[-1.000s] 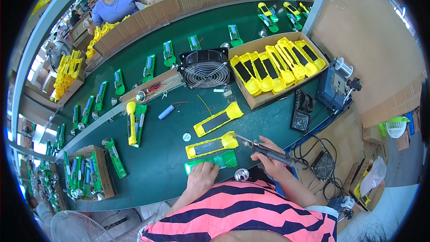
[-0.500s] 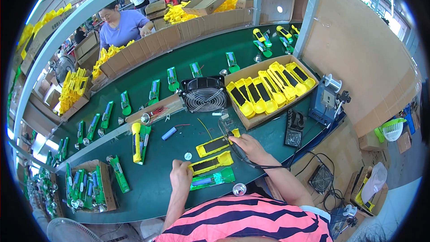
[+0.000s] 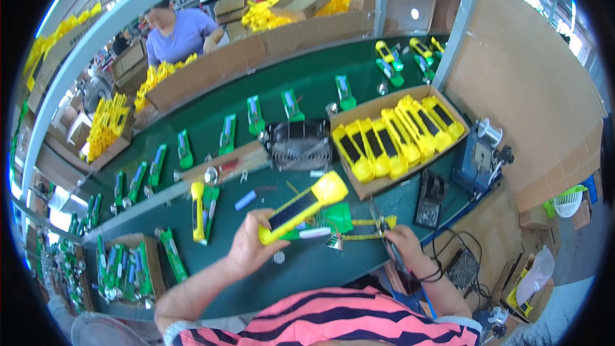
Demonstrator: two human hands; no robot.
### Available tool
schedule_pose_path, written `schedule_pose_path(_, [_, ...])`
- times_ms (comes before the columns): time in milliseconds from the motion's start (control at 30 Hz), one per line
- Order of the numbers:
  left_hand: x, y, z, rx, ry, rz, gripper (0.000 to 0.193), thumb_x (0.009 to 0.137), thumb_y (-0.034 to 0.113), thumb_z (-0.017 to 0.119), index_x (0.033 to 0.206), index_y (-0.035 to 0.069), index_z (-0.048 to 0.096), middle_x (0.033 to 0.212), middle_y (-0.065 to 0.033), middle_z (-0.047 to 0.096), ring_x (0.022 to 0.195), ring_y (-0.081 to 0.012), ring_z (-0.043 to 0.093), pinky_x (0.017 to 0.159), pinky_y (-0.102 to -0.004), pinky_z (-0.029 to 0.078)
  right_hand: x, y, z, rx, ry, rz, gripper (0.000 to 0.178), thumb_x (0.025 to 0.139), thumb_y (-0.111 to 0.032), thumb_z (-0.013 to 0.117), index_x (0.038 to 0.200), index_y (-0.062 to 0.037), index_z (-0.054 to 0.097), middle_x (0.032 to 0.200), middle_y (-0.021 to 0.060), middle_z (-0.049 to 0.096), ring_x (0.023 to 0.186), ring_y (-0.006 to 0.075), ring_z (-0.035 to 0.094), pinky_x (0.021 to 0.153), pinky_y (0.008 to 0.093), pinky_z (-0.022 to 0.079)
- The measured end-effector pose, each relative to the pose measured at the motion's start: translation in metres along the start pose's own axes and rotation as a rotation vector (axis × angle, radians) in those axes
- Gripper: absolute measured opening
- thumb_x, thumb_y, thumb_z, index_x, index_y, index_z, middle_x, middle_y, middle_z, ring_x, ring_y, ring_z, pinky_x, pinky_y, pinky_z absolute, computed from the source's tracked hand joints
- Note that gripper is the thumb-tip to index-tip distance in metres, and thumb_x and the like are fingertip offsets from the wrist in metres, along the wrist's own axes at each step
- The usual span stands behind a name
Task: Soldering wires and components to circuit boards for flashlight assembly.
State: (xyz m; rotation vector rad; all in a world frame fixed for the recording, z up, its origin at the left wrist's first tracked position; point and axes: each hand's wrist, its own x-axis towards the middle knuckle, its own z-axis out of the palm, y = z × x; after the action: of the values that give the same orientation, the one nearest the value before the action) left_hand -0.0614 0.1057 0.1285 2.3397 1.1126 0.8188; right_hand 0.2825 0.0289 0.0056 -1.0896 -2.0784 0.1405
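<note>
My left hand (image 3: 248, 242) is closed round one end of a yellow flashlight casing (image 3: 301, 208) with a dark panel along it, tilted above the table. Below lies a green casing half (image 3: 338, 218) with a white-and-purplish cell and loose wires. A shiny cone reflector (image 3: 334, 242) sits at its near side. My right hand (image 3: 407, 250) grips a soldering iron (image 3: 396, 257), its cable trailing over the wrist. Close to the iron's tip is another yellow casing (image 3: 364, 222), whose middle is partly hidden. Left of these, a yellow casing (image 3: 197, 208) stands against a green one.
A carton (image 3: 362, 187) of yellow casings is behind, beside a black fan (image 3: 298, 147). A blue soldering station (image 3: 474, 160) and black iron stand (image 3: 429, 198) are at right. Green assemblies fill a left box (image 3: 154, 269) and line the green belt (image 3: 211, 115). A co-worker (image 3: 182, 35) stands across.
My left hand has lifted the nearer yellow casing off the table and turned it. My right hand has moved right and nearer with the iron. The green half now lies further right; the view has shifted.
</note>
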Motion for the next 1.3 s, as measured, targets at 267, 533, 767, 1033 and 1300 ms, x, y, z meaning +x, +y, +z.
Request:
schedule_pose_path(267, [0.283,-0.081,0.019,0.085,0.017,-0.16,0.052,0.067,0.028,0.071,0.093,0.004,0.032,0.078,-0.0177,0.053,0.073,-0.0332,0.055,0.063,-0.0406,0.043,-0.016,0.002,0.011,0.085,-0.113,0.123,0.051,0.064,-0.003,0.06,0.112,-0.0129,0.049,0.109,0.0139,0.051,0.101,0.0335,0.049,0.086,0.0408,0.042])
schedule_pose_path(533, [0.389,-0.209,0.127,0.472,-0.244,-0.55,0.081,0.055,0.035,0.079,0.111,0.002,0.032,0.113,-0.0204,0.045,0.104,-0.034,0.048,0.087,-0.0395,0.042,-0.013,0.011,0.012,0.132,-0.105,0.085,0.047,0.084,-0.01,0.047,0.13,-0.0146,0.037,0.109,0.018,0.05,0.102,0.0362,0.048,0.084,0.0455,0.041])
schedule_pose_path(767, [0.403,-0.146,0.161,0.982,-0.422,0.665,0.042,0.07,0.01,0.058,0.111,0.013,0.048,0.135,-0.0137,0.027,0.126,-0.0336,0.022,0.101,-0.0464,0.024,-0.026,0.018,0.023,-0.002,-0.012,-0.1,0.045,0.092,-0.026,0.035,0.132,-0.0068,0.031,0.128,0.0183,0.035,0.118,0.035,0.034,0.094,0.0476,0.031])
schedule_pose_path(1033, [0.397,-0.05,0.086,0.584,-0.287,0.673,0.043,0.053,0.021,0.073,0.084,0.005,0.048,0.074,-0.0108,0.057,0.072,-0.0296,0.057,0.065,-0.0378,0.047,-0.018,0.005,0.0,0.065,-0.218,0.126,0.05,0.068,-0.008,0.056,0.117,-0.0111,0.046,0.108,0.0118,0.052,0.103,0.0266,0.049,0.094,0.039,0.035])
schedule_pose_path(1300, [0.164,0.076,0.019,0.727,-0.477,0.607,0.048,0.063,0.018,0.057,0.104,-0.004,0.047,0.054,-0.0083,0.054,0.048,-0.0247,0.055,0.054,-0.037,0.041,-0.024,0.011,0.011,0.002,-0.051,0.082,0.049,0.066,-0.008,0.063,0.112,-0.0108,0.046,0.101,0.0102,0.055,0.096,0.0295,0.052,0.089,0.0415,0.038])
